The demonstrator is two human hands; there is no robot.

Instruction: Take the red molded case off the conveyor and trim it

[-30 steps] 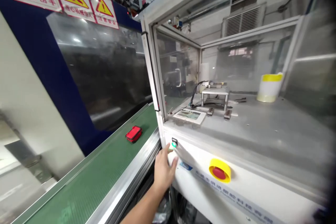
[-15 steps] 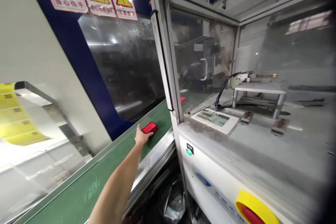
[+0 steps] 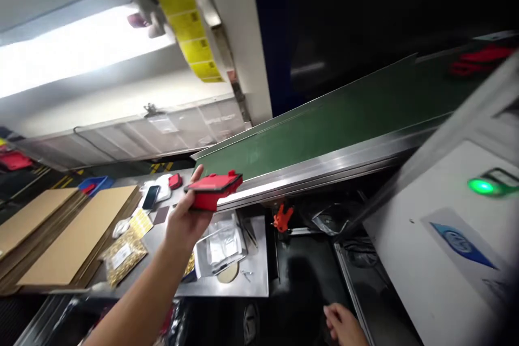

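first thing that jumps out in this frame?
The left hand holds a flat red part up at the near end of the green conveyor belt, in mid-frame. At far right a green lamp glows on the white cabinet. At upper left, a strip of yellow labels hangs beside a bright light.

steel table (image 3: pixel 259 281) | on it: phone (image 3: pixel 150 197), cardboard sheets (image 3: pixel 77 235) (stacked), plastic bags (image 3: pixel 221 243)
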